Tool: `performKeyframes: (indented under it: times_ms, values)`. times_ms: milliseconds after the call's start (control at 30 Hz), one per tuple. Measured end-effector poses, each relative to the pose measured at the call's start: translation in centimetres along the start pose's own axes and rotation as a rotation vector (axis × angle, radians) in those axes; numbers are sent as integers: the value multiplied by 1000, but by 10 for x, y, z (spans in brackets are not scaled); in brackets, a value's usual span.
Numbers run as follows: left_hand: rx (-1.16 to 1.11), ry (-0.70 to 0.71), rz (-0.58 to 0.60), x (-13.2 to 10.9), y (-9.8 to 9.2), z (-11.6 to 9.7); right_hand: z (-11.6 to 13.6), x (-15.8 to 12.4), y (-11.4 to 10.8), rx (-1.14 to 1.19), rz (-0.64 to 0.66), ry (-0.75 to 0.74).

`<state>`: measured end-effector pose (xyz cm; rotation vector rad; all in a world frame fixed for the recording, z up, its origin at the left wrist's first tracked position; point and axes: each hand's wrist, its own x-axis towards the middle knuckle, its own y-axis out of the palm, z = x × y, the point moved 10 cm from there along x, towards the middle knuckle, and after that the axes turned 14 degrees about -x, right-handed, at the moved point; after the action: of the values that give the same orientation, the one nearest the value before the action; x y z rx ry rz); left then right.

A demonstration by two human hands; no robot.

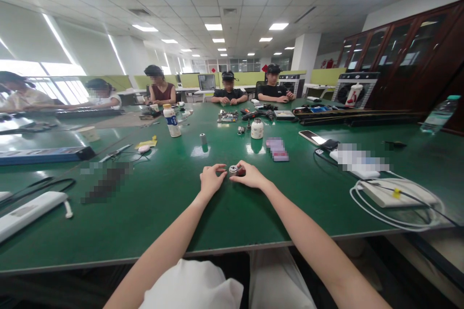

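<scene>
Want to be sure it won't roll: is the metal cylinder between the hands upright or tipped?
Upright: the metal cylinder shows its round end facing up, with the right hand at its side.

Both bare arms reach over the near edge of the worktop, the left hand curved inward, the right hand facing it with fingers bent into a pinch.

No readable text, bottle label blurred
</scene>
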<state>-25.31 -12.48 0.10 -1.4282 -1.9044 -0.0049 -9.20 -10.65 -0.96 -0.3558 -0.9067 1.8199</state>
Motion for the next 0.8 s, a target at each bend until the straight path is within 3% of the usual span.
performKeyframes:
  times_ms: [200, 467, 667, 800]
  values:
    - [65, -21, 16, 0, 2, -2, 0, 0, 0, 5, 3, 0]
    - [-218, 118, -141, -3, -15, -56, -2, 0, 1, -3, 8, 6]
    - [-239, 125, -18, -10, 6, -66, 0, 1, 0, -12, -4, -17]
    - [-225, 141, -41, -10, 3, -67, 0, 1, -1, -14, -2, -11]
